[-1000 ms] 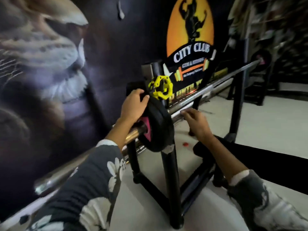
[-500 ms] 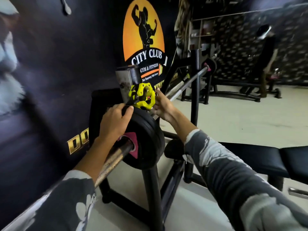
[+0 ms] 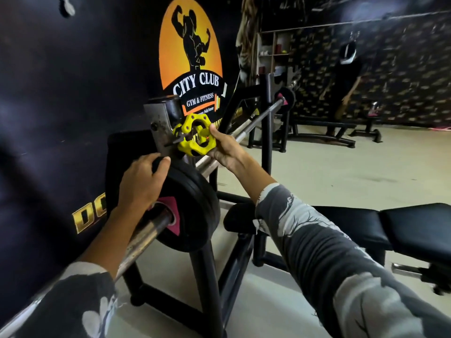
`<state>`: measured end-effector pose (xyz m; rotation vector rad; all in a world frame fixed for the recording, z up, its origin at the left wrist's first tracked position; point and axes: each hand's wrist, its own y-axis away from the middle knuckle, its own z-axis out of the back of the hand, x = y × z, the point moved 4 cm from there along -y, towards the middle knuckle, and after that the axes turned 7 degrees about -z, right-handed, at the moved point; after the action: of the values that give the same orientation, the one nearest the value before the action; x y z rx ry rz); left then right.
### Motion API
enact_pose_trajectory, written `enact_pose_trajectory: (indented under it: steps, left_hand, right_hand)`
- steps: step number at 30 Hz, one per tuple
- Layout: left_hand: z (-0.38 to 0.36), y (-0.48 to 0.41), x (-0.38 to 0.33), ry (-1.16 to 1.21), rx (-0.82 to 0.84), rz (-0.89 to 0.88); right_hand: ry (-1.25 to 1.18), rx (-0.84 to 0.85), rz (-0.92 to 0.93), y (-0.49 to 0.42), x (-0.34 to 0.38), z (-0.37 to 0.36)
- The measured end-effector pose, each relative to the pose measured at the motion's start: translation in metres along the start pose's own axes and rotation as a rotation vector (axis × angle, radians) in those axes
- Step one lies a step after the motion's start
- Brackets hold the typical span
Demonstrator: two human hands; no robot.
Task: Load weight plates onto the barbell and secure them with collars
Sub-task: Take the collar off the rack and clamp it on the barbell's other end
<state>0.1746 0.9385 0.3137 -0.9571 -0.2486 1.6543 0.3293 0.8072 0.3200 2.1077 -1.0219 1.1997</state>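
Observation:
A black weight plate (image 3: pixel 195 206) with a pink hub sits on the near sleeve of the barbell (image 3: pixel 144 236), which rests across the bench rack. My left hand (image 3: pixel 141 181) grips the plate's top rim. A yellow collar (image 3: pixel 194 134) hangs on a peg of the near rack upright (image 3: pixel 162 123), just above the plate. My right hand (image 3: pixel 224 148) pinches the collar's right side with thumb and fingers. At the bar's far end another black plate (image 3: pixel 284 100) with a pink hub is on the sleeve.
The black rack frame (image 3: pixel 207 272) stands under the bar, with a black padded bench (image 3: pixel 390 225) to the right. A dark wall with an orange gym logo (image 3: pixel 190 52) runs close on the left. A person (image 3: pixel 346 76) stands far back by other equipment.
My right hand left the bar shaft and rose to take hold of the yellow collar. My left hand stayed on the plate's rim. The view swung right.

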Motion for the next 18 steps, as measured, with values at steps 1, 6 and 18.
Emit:
enact_pose_trajectory:
  steps: [1, 6, 18]
  left_hand:
    - [0.000, 0.000, 0.000, 0.001, -0.003, -0.002]
    - [0.003, 0.005, -0.004, 0.032, -0.026, 0.044]
    - [-0.114, 0.167, -0.107, 0.987, 0.318, 0.327]
  right_hand:
    - [-0.039, -0.004, 0.006, 0.005, 0.004, 0.001]
    - [-0.177, -0.044, 0.111, 0.046, 0.008, 0.026]
    - [-0.118, -0.362, 0.255, 0.195, -0.089, 0.158]
